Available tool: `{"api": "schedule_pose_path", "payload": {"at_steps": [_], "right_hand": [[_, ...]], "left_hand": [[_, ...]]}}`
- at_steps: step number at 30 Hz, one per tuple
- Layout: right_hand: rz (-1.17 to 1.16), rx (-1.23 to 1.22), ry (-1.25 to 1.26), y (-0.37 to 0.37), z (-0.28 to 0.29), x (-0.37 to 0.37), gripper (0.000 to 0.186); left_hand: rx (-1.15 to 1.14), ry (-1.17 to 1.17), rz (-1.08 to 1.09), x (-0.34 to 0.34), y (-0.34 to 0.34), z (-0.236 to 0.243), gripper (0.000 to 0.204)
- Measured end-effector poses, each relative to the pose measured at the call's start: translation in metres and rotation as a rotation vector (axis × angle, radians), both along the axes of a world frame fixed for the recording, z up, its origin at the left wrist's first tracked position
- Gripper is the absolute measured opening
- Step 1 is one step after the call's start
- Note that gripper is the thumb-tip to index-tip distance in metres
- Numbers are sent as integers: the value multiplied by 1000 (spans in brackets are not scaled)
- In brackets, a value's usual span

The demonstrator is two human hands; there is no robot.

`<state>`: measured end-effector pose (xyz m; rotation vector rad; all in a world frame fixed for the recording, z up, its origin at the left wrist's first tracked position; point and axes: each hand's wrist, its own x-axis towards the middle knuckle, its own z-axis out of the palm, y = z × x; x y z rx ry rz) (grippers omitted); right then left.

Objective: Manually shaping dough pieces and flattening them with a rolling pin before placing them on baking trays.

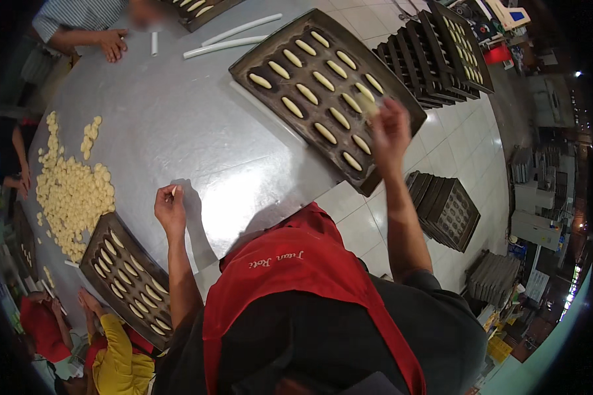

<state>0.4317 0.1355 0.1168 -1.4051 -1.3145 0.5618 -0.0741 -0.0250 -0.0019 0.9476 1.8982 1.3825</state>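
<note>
At two o'clock, the blurred right hand reaches over a dark tray of pale dough rolls. The left hand, fingers curled, is over the grey table at nine o'clock; heaped dough balls lie beyond. Another filled tray sits at eight.

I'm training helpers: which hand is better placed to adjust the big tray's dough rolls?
Probably the right hand: it is over the tray, close to the dough rolls. The left hand is away over the table.
</note>
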Motion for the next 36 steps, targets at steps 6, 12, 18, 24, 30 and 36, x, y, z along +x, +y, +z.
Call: {"api": "schedule_pose_path", "payload": {"at_steps": [6, 12, 18, 24, 30, 36], "right_hand": [[91, -307, -1059, 42, -76, 156, 38], [604, -17, -425, -7, -56, -85, 40], [459, 141, -813, 12, -106, -194, 47], [866, 0, -729, -46, -107, -152, 34], [860, 211, -560, -4, -93, -198, 41], [908, -63, -576, -82, -108, -146, 40]], "left_hand": [[-95, -28, -68, 46, 13, -2, 18], [-14, -219, -180, 133, 33, 2, 45], [-3, 794, -472, 161, 19, 16, 35], [-108, 943, -481, 149, 6, 46, 67], [-137, 1020, -303, 104, 73, 29, 76], [-177, 1006, -624, 139, -20, 17, 72]]}}
